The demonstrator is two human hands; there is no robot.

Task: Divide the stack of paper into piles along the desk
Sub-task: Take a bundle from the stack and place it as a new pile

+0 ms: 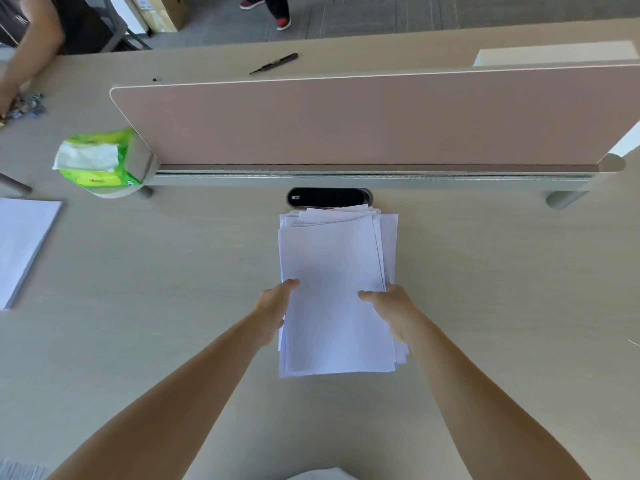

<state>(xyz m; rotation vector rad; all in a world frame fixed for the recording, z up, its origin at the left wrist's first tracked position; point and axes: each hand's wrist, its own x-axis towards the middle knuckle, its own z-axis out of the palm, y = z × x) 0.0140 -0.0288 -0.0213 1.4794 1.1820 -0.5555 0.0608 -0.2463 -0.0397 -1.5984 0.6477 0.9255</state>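
Centrally, the left hand [275, 308] and right hand [393, 306] pinch the paper stack [334, 258] by its side edges, thumbs on top, other fingers hidden beneath.

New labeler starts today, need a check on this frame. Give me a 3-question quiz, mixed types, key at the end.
1. True or false: the left hand and the right hand each hold a side of the paper stack.
2. What sits at the left end of the divider? A) a tissue pack B) a mug C) a stapler
3. Fill in: the second paper pile lies at the desk's ___ edge.

Key: 1 true; 2 A; 3 left.
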